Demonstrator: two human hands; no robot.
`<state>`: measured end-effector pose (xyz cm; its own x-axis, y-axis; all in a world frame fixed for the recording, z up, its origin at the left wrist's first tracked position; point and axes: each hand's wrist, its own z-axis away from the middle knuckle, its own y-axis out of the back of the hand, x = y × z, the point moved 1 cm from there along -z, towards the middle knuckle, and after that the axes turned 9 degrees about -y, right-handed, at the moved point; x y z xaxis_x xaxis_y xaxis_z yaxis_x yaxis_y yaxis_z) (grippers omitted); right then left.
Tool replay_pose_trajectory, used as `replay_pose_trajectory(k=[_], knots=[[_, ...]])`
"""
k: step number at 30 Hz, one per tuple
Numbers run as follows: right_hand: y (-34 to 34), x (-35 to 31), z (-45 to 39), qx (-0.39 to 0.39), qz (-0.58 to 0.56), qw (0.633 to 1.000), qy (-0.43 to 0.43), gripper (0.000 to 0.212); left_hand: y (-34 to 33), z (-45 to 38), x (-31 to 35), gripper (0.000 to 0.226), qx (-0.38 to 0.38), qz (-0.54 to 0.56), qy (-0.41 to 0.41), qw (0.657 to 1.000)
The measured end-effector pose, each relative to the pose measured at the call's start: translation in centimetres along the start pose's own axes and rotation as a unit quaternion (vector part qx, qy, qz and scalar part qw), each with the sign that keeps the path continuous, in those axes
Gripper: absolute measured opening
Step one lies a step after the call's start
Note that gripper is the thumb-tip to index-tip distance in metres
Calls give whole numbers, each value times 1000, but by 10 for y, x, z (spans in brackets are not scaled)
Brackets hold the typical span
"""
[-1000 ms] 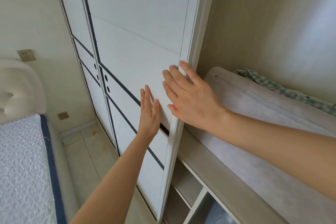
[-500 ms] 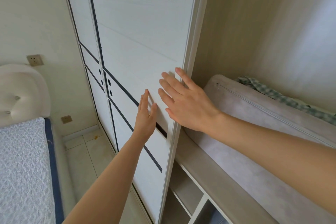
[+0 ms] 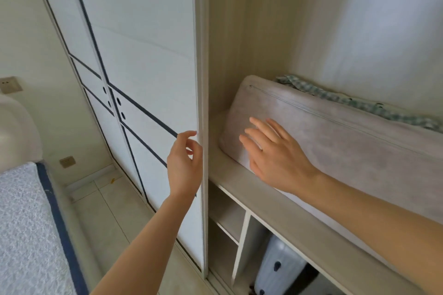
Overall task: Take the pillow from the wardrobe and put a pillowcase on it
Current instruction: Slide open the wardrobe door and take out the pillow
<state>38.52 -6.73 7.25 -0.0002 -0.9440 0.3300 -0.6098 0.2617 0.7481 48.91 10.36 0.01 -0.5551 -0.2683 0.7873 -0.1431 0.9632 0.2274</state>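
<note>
Where right-hand fingers [image 3: 257, 127] spread: pillow [image 3: 347, 148].

I log the finishes as they read on my feed: wardrobe door [image 3: 148, 60], smooth white panel with a faint sheen, dark inlaid strips; wardrobe interior [image 3: 242, 31], pale wood-grain laminate, matt; shelf [image 3: 282, 218], same matt laminate; pillow [image 3: 335, 146], grey cloth, soft and slightly fuzzy, zip along its top seam; checked fabric [image 3: 354, 100], woven green-and-white cloth, rumpled; suitcase [image 3: 278, 268], hard glossy plastic; mattress [image 3: 21, 230], nubbly white textile, dark blue edging; floor [image 3: 100, 201], glazed tile
</note>
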Motion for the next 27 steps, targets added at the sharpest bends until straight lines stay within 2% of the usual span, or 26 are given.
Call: replay_pose_trajectory(k=[7, 13, 17, 22, 27], knots=[[4, 57, 71, -88, 22, 990, -109, 31, -54, 41, 35, 15, -130, 6, -59, 990], [-3, 136, 94, -140, 52, 967, -206, 34, -132, 30, 66, 17, -193, -2, -102, 976], [-17, 199, 93, -151, 76, 949, -268, 39, -195, 7, 88, 25, -239, -6, -139, 961], [-41, 264, 84, -160, 96, 915, -357, 45, -274, -23, 107, 40, -291, -58, -230, 927], [-63, 292, 79, -212, 76, 882, -414, 55, -321, -42, 103, 57, -355, -101, -262, 892]])
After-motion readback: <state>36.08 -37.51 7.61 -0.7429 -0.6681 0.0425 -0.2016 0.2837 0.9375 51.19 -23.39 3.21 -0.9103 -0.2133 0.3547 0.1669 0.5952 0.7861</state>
